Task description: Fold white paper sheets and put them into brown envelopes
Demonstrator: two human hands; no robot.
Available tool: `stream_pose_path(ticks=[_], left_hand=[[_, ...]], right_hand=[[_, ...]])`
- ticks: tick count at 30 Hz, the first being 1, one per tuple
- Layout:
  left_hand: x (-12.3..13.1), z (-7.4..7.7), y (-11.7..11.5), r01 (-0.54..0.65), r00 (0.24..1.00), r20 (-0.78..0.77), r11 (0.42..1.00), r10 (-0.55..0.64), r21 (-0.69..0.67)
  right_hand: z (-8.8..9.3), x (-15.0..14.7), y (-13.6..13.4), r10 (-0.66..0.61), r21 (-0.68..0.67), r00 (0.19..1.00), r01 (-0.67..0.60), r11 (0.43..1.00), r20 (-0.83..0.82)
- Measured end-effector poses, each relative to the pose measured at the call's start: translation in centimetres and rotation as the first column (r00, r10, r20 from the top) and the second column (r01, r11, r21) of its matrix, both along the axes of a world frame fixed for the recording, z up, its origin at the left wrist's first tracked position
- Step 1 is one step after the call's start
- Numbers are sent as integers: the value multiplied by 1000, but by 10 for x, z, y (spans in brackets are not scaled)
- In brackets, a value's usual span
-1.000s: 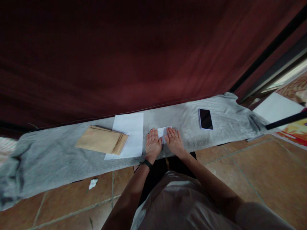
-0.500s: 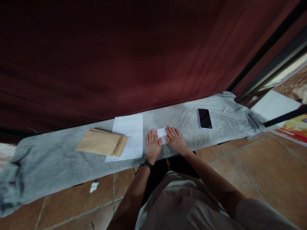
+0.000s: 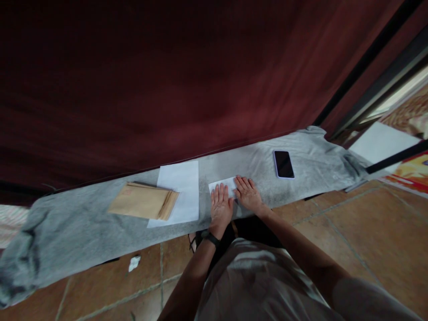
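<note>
My left hand [image 3: 221, 207] and my right hand [image 3: 248, 194] lie flat, fingers stretched out, side by side on a small folded white paper [image 3: 220, 184] on a grey cloth [image 3: 83, 227]. Only the paper's far edge shows past my fingers. A larger white sheet [image 3: 180, 187] lies just left of my left hand, and a stack of brown envelopes [image 3: 143, 200] overlaps its left side. I wear a black band on my left wrist.
A dark phone [image 3: 284, 164] lies face up on the cloth to the right of my hands. A dark red curtain [image 3: 174, 80] hangs behind the cloth. A scrap of white paper [image 3: 134, 263] lies on the tiled floor. More white sheets [image 3: 379, 143] are at far right.
Both hands stay flat on the folded paper; they have slid slightly so more of its left far corner shows. The camera shifted a little.
</note>
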State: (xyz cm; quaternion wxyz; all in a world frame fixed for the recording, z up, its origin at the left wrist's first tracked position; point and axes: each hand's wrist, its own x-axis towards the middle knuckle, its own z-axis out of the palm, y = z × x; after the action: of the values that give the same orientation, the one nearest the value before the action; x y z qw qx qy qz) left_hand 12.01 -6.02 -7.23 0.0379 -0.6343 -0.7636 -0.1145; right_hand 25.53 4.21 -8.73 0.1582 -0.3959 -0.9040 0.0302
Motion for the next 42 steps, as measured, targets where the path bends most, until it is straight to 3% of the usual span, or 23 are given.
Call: stream_pose_path(ticks=[3,16,22,28,32,36,38,42], left_hand=[[6,1,-2,63,998,13,997,-63,-44],[-12,0,-30,-19,1000,-5,999,19,-44],[-13,-2,-30,18,1000,-4,998,-19,-58],[-16,-2,-33,-10,1000,-6,998,10,-63],[-5,1,-25,-27,1000,-2,998,27,-58],[18,4,-2,86,995,53,993,-82,-82],[25,3,8,88,994,76,991,-80,-101],[20,-1,17,57,996,79,994,-49,-93]], right_hand=[[0,0,0,11,10,1000,-11,1000,12],[3,-10,-10,-62,-6,998,62,998,-34],[3,-27,-47,153,2,987,-153,988,-42],[3,2,-43,119,34,993,-118,992,-26],[3,16,-35,107,24,994,-107,994,12],[1,17,-35,123,13,991,-123,992,49],[0,17,-35,131,7,989,-132,991,65],[2,16,-35,110,5,993,-110,994,50]])
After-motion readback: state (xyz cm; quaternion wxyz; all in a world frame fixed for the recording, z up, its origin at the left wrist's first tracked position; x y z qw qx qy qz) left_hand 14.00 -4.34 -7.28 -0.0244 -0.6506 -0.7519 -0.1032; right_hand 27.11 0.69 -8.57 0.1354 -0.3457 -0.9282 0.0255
